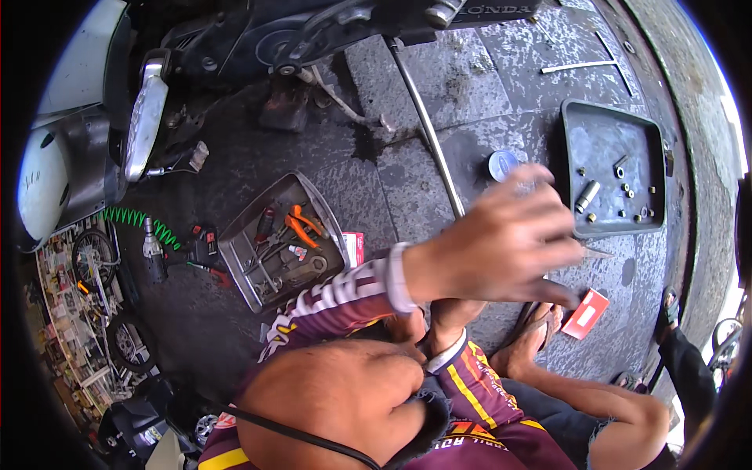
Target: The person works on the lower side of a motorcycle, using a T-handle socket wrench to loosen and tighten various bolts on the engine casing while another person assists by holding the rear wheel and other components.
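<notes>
Behind left hand (492,244), metal bar (428,129) partly hidden; parts tray (593,135) at right.

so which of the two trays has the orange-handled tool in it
The left-hand tray: the orange-handled tool lies in it. The right-hand tray holds loose metal pieces and nothing with orange handles.

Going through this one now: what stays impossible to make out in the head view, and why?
All in the head view:
Right hand: its fingers, and anything in them, are hidden behind the left hand.
Left hand: its fingers are blurred.
Long metal bar: its near end is hidden behind the left hand.
Motorcycle: cut off by the top edge.
Small metal parts in the black tray: too small to identify exactly.
</notes>
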`<state>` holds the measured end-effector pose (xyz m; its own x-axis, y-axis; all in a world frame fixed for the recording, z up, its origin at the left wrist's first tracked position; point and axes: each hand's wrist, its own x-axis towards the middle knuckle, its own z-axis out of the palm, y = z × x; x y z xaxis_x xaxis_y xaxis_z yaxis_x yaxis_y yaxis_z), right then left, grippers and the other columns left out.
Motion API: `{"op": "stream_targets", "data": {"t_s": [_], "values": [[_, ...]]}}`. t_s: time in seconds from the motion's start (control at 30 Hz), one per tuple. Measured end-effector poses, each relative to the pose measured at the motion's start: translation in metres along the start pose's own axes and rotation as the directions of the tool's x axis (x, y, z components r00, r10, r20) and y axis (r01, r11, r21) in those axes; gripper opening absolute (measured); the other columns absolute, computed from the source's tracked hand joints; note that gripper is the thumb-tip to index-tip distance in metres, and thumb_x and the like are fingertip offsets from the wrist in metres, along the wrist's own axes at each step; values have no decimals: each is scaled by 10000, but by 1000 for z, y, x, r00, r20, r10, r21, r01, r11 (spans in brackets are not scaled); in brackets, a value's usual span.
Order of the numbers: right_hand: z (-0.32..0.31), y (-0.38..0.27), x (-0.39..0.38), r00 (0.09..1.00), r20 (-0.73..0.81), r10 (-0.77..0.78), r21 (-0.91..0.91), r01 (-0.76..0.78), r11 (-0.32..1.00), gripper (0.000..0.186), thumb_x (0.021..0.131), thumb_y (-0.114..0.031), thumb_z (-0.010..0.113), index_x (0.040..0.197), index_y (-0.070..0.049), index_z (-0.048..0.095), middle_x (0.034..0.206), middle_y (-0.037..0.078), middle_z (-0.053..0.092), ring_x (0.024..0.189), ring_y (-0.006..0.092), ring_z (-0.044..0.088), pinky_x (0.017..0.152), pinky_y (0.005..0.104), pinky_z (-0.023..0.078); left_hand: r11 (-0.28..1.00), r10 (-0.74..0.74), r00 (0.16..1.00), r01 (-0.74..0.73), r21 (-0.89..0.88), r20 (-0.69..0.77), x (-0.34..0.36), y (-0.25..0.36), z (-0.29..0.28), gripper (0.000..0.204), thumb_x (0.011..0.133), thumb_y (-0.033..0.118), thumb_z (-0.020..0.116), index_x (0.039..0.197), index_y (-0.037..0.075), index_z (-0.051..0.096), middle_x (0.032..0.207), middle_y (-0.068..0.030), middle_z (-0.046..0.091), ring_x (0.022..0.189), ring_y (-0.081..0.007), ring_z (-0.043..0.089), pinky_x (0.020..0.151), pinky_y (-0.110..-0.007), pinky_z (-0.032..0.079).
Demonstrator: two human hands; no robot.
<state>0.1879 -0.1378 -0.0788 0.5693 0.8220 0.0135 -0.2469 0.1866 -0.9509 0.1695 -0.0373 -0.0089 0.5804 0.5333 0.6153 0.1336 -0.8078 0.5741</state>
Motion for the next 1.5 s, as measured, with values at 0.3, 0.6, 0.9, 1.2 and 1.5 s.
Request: {"op": "stream_targets", "data": {"t_s": [0.3,0.6,0.9,1.2,1.5], "values": [[14,-17,14,927,375,-23,-261,129,957,331,931,-208,453,1116,49,551,1212,200,495,1157,324,482,1008,440,344,57,-992,126,556,-829,16,-163,2,4,545,989,430,323,734,30,590,688,-45,596,655,-130,565,648,-279,436],[25,-56,47,976,-187,-110,-85,95,992,410,931,-49,411,1323,-2,302,983,136,497,803,208,560,622,318,539,788,-566,644,607,-107,-515,-171,2,-13,419,877,168,495,495,4,444,462,-82,437,366,-210,426,394,-333,312],[-1,39,38,721,-73,689,188,-668,719,228,889,-61,410,1057,10,546,796,66,539,553,137,550,427,248,467,962,-51,972,110,249,-231,-108,58,-76,118,650,95,586,581,27,519,525,-24,459,469,-163,496,434,-274,409],[-2,58,-8,845,-292,449,471,-282,836,372,952,-282,371,1212,-35,469,764,97,548,647,200,543,548,336,460,979,160,987,-155,136,-25,3,48,1,183,539,207,587,563,55,488,574,-33,465,497,-142,471,416,-277,357],[-3,14,-14,932,12,363,-104,-360,927,302,952,-188,453,1148,30,528,747,43,518,645,121,468,549,268,403,996,49,971,-65,-61,-236,-10,24,-26,149,691,212,641,699,87,560,723,-28,473,701,-215,524,738,-342,466]]}}
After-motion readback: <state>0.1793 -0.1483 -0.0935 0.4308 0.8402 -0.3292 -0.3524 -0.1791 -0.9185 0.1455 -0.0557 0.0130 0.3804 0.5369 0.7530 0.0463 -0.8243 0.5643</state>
